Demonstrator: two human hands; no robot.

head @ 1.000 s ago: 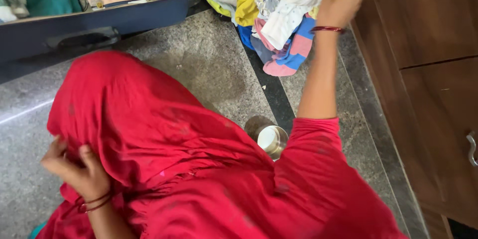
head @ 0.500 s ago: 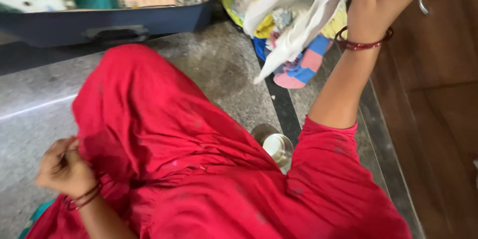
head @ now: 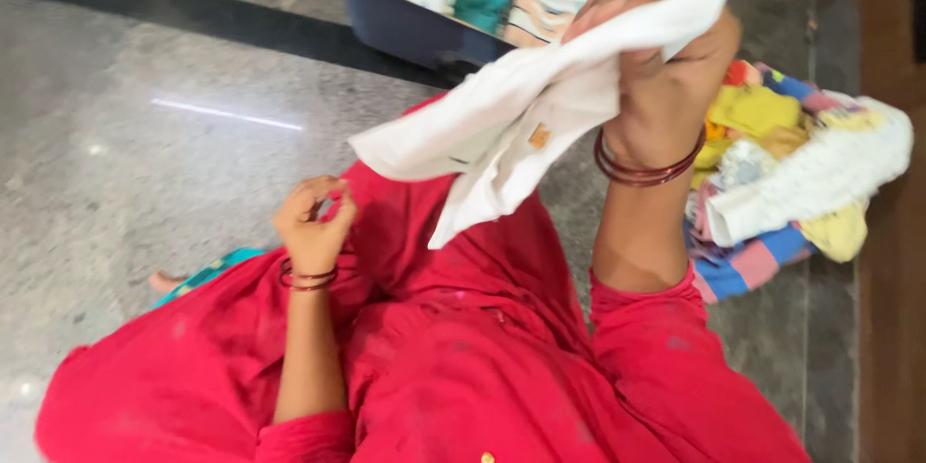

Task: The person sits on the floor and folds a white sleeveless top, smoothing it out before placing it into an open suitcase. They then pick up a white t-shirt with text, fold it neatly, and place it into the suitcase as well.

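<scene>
The white cloth (head: 526, 121) hangs at upper centre, gripped in the raised right hand (head: 666, 77), its length trailing down-left toward the left hand (head: 311, 227), loosely curled, holding nothing, just below.

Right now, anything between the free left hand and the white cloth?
Nothing visible. The left hand sits loosely closed above the red lap, and the white cloth, held up by the right hand, hangs just beyond it across open air.
</scene>
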